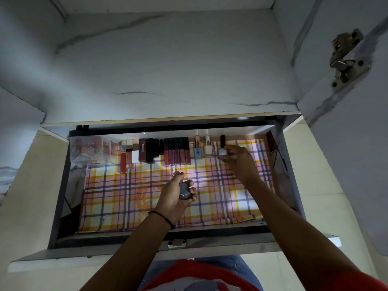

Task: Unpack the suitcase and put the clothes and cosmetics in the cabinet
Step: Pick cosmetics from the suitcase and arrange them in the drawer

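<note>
While the drawer [63, 206] stands pulled out below you, your right hand [241, 162] reaches to its back edge and pinches the black-capped polish bottle [222, 151] with curled fingertips. The bottle is upright, at the right end of the row against the back wall. Just left of it stand two polish bottles [202, 149], then the lip gloss tubes [176, 153] side by side, and a clear box [90, 150] in the back left corner.

Your left hand [175, 197] hovers over the middle of the checked liner [126, 196], palm up, fingers wrapped round a grey bottle [184, 191].

Right of the black-capped bottle, a short stretch of liner runs bare to the drawer's right wall. The whole front half of the liner, from the row to the front rail, lies open on both sides of your left wrist. The liner's front right edge is crumpled up against the rail.
</note>
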